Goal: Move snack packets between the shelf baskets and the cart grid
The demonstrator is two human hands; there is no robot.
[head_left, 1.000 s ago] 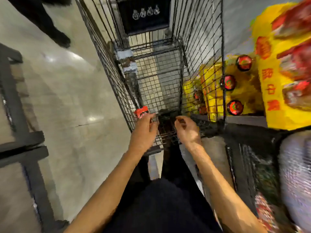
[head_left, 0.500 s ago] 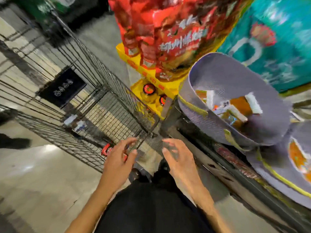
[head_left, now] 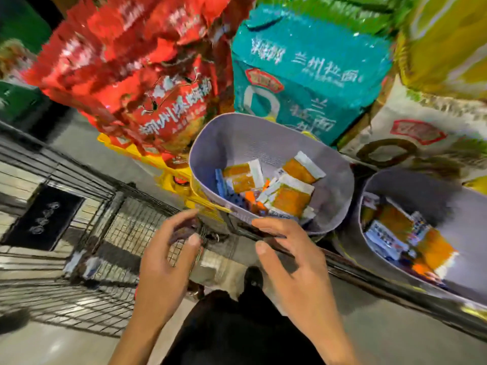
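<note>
- While it holds nothing, the left hand [head_left: 163, 262] hangs over the near corner of the wire cart [head_left: 118, 233], fingers loosely curved and spread.
- The right hand [head_left: 295, 270] is empty too, fingers relaxed and apart, with its fingertips at the near rim of a grey shelf basket [head_left: 237, 143]. Whether they touch the rim cannot be told.
- Inside that basket the snack packets [head_left: 290, 200] lie in a loose pile, orange with white ends, among a few blue and white ones.
- A second grey basket [head_left: 400, 185] stands just beside it on the right, above the same dark shelf rail [head_left: 395, 288], and holds similar orange packets [head_left: 395, 222].
- Behind the baskets are a big red bag [head_left: 158, 88], a teal noodle bag [head_left: 303, 75] and a pale sack [head_left: 421, 133].
- A black plate [head_left: 44, 217] with white symbols hangs on the cart's far panel.
- Dark trousers [head_left: 224, 330] and a shoe [head_left: 253, 276] show below the hands.
</note>
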